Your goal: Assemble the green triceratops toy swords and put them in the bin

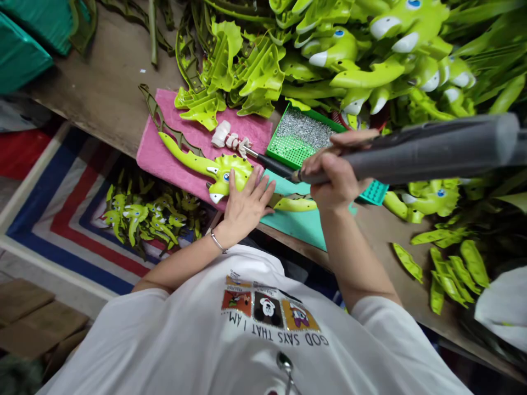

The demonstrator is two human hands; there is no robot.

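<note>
Toy [225, 164]: lime-green dinosaur, glossy plastic, frilled head, blue eye
Left hand [245, 206]: spread flat upon it
Right hand [341, 176]: gripping dark, cylindrical screwdriver [415, 151]

Left hand [247, 204], fingers spread, lies flat on a lime-green horned dinosaur toy [235, 163] partly over pink cloth [152, 152], while right hand [338, 174] grips a grey cylindrical tool [428, 147] near a green perforated tray [288, 150] of small silvery pieces [304, 130], more lime-green parts [261, 68] heaped beyond.
</note>
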